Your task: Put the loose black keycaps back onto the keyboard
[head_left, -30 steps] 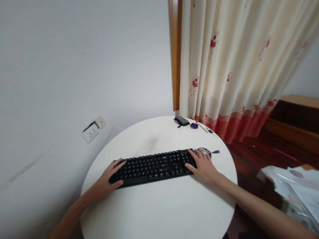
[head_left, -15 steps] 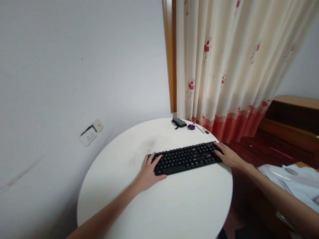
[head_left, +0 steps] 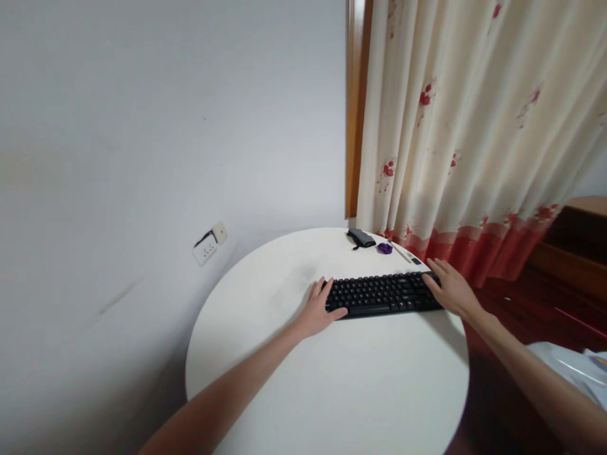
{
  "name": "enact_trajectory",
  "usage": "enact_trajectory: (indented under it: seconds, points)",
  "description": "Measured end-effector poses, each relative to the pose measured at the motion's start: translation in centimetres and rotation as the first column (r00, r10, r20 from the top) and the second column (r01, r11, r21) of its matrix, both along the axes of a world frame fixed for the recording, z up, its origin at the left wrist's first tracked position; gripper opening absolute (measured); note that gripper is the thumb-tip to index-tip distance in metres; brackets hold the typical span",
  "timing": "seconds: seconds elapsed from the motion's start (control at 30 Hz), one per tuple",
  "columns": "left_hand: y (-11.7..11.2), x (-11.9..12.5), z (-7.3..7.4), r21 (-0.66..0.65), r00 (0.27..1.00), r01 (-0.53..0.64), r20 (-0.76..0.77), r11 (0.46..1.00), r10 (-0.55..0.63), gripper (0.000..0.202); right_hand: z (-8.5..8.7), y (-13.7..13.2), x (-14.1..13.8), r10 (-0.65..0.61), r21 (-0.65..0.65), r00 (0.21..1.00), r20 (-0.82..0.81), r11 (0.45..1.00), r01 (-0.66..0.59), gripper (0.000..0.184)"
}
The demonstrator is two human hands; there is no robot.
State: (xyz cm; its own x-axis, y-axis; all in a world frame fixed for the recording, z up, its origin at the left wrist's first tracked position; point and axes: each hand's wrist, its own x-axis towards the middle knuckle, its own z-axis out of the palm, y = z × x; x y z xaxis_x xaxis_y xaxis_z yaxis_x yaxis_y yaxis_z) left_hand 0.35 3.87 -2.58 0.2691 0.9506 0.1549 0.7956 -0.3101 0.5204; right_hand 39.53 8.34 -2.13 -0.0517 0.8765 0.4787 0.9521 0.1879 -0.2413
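A black computer keyboard (head_left: 384,296) lies on the round white table (head_left: 360,385), its long side facing me. At its left end is my left hand (head_left: 318,311). The thumb rests over the front corner and the fingers reach round to the back corner, so the hand grips that end. Over the right end is my right hand (head_left: 450,287), palm down with fingers stretched out past the back edge. Its thumb is above the rightmost keys, which the hand partly hides. I cannot tell whether it touches them.
Near the table's back right edge lie a dark grey pouch (head_left: 361,238), a crumpled purple item (head_left: 385,248) and a thin white stick-like item (head_left: 401,251). A wall socket (head_left: 205,251) is at the left. A flowered curtain (head_left: 427,139) hangs behind; white plastic (head_left: 566,370) shows at lower right.
The view has turned left and levelled, so the table and keyboard appear further right. My right hand's fingers have straightened and come off the keys towards the back. My left hand stays at the left end.
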Motion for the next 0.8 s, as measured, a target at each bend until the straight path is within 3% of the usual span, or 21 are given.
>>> enact_trajectory:
  seconds: [0.1, 0.17, 0.23, 0.3, 0.37, 0.43, 0.57, 0.8]
  points:
    - [-1.4, -3.2, 1.7, 0.086, 0.997, -0.014, -0.071, 0.996, 0.02, 0.078, 2.1, -3.2, -8.5, 0.232, 0.029, 0.973, -0.01, 0.972, -0.231, 0.058]
    - [-3.0, -5.2, 2.8, 0.16, 0.987, -0.015, -0.153, 0.987, 0.04, 0.073, 2.7, -5.8, -14.3, 0.396, 0.004, 0.918, -0.02, 0.918, -0.396, 0.059]
    - [-5.1, -6.6, 3.4, 0.199, 0.974, 0.004, -0.222, 0.98, 0.041, 0.069, 2.7, -8.2, -18.9, 0.524, -0.045, 0.852, -0.02, 0.85, -0.524, 0.062]
    - [-7.5, -7.3, 3.3, 0.195, 0.964, 0.016, -0.262, 0.981, 0.037, 0.067, 1.9, -10.3, -21.7, 0.602, -0.09, 0.798, -0.032, 0.793, -0.602, 0.065]
    - [-9.8, -7.4, 2.4, 0.141, 0.958, 0.021, -0.285, 0.99, 0.02, 0.07, 0.7, -12.0, -22.6, 0.615, -0.117, 0.787, -0.05, 0.779, -0.616, 0.066]
    - [-11.5, -7.2, 1.1, 0.072, 0.956, 0.029, -0.295, 0.997, -0.007, 0.073, -0.8, -13.2, -22.0, 0.582, -0.142, 0.811, -0.055, 0.8, -0.583, 0.065]
    - [-12.9, -6.5, -0.8, 0.03, 0.952, 0.042, -0.303, 0.999, -0.031, 0.069, -2.7, -14.6, -19.8, 0.533, -0.226, 0.846, -0.013, 0.823, -0.522, 0.058]
    - [-12.7, -6.6, -0.9, 0.066, 0.95, 0.042, -0.311, 0.997, -0.019, 0.06, -2.7, -14.6, -19.6, 0.535, -0.23, 0.844, -0.033, 0.818, -0.528, 0.052]
